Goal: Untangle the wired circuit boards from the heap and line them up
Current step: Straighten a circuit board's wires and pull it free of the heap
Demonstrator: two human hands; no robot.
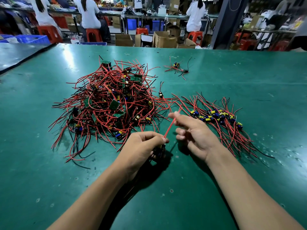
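A tangled heap (109, 103) of small circuit boards with red and black wires lies on the green table at centre left. To its right a row of boards (217, 116) lies side by side, wires trailing toward me. My left hand (142, 146) grips one small board (160, 149) in front of the heap and pinches the base of its red wire (171, 126). That wire runs up to my right hand (194, 135), whose thumb and forefinger pinch it higher up while the other fingers spread loosely.
A single board (160, 94) lies between heap and row. Two more boards (178, 68) with wires lie farther back. The green table (249, 80) ends at a far edge, with cardboard boxes (164, 39), red stools and seated people beyond. A dark mat (16, 53) overlaps the left corner.
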